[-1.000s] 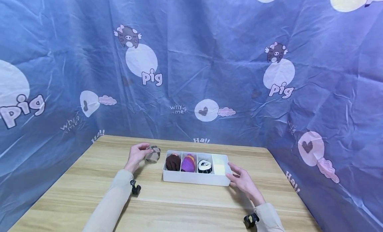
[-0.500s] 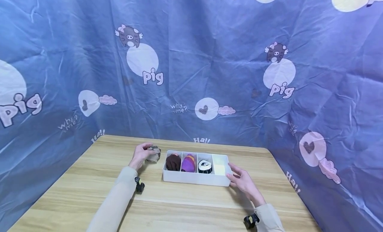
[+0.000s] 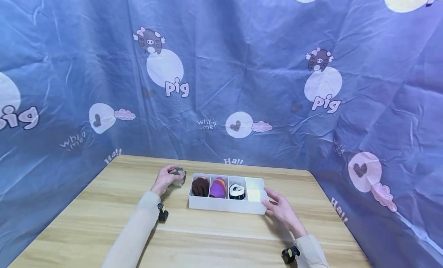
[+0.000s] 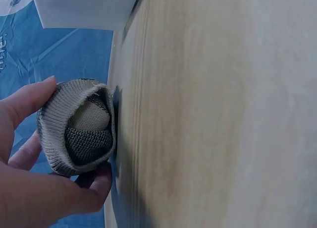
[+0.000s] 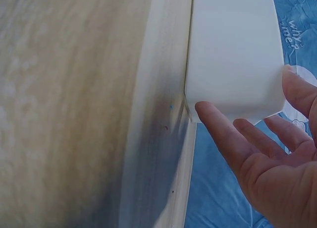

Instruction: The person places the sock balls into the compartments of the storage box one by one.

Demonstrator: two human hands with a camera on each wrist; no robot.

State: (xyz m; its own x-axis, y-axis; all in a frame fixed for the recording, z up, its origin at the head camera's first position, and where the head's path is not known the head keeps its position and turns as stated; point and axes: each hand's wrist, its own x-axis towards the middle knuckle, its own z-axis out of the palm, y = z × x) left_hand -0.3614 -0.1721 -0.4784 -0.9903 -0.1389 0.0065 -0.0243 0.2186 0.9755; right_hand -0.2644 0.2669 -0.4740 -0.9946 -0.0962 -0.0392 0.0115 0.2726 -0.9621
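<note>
My left hand (image 3: 165,179) grips a rolled-up sock (image 4: 89,139) in grey-beige with darker patches, left of the box. In the left wrist view the sock's ribbed cuff faces the camera, with thumb and fingers around its sides; it is close to or on the tabletop. A white divided box (image 3: 225,205) stands to its right. From left to right it holds a dark brown rolled sock (image 3: 200,188), a purple one with an orange band (image 3: 218,189) and a black-and-white one (image 3: 237,192). The rightmost compartment shows bare. My right hand (image 3: 282,210) touches the box's right end with fingers extended.
A light wooden table (image 3: 214,241) carries everything. Blue printed cloth (image 3: 214,75) hangs behind it and along both sides. Black wrist cameras (image 3: 290,255) sit at both sleeves.
The left forearm has shifted slightly right and the hand has turned a little around the sock, which stays nearly in place. Right hand and box have not visibly moved.
</note>
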